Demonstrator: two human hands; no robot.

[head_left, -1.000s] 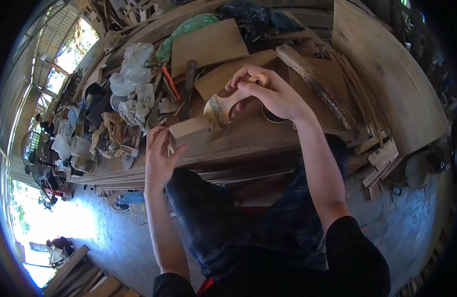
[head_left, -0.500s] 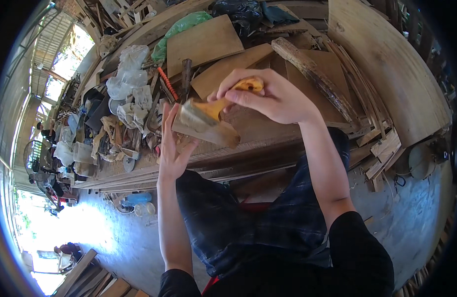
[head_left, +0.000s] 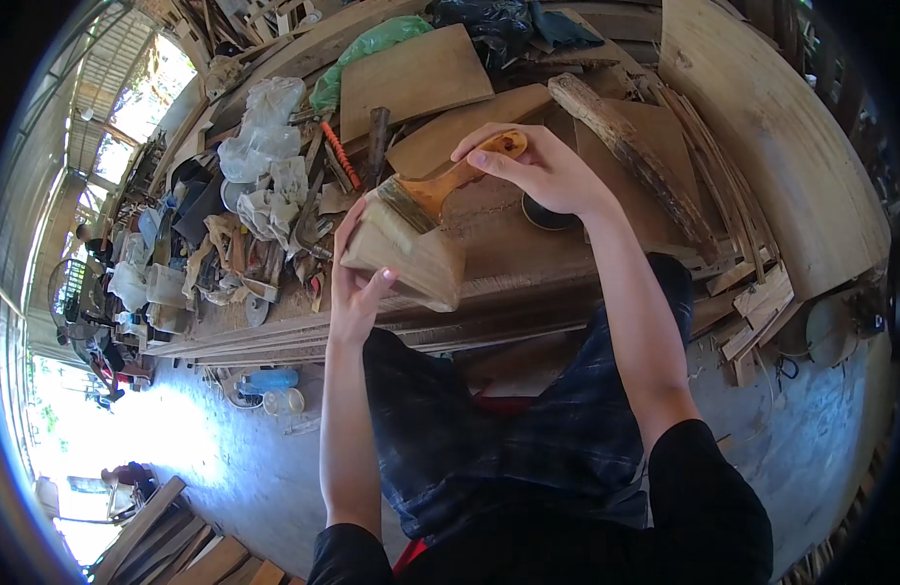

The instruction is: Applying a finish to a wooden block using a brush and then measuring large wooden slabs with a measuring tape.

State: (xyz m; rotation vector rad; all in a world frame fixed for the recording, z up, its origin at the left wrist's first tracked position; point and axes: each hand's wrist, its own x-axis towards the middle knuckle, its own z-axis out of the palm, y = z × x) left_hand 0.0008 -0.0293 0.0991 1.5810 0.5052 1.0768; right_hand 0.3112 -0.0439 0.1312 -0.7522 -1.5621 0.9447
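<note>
A wide paintbrush (head_left: 406, 249) is held up in front of me, above the near edge of the wooden workbench (head_left: 499, 252). It has pale bristles, a dull metal band and an orange-yellow wooden handle with a hole at its end. My right hand (head_left: 543, 171) pinches the handle near that hole, thumb on the near side. At the bristle end, my left hand (head_left: 352, 297) takes hold of the brush, its thumb on the near face and its fingers partly hidden behind. Beneath my right wrist a dark round container (head_left: 547, 213) stands on the bench, partly covered.
Flat boards (head_left: 416, 83) and a rough bark-edged stick (head_left: 630, 156) lie across the bench. To the left are plastic bags (head_left: 265, 146) and clutter. A large panel (head_left: 762, 136) leans at the right. A blue bottle (head_left: 271, 380) lies on the floor, lower left.
My left hand has closed from spread fingers onto the bristles. The brush has turned slightly, showing more of its bristle face. The dark round container has come into view below my right hand.
</note>
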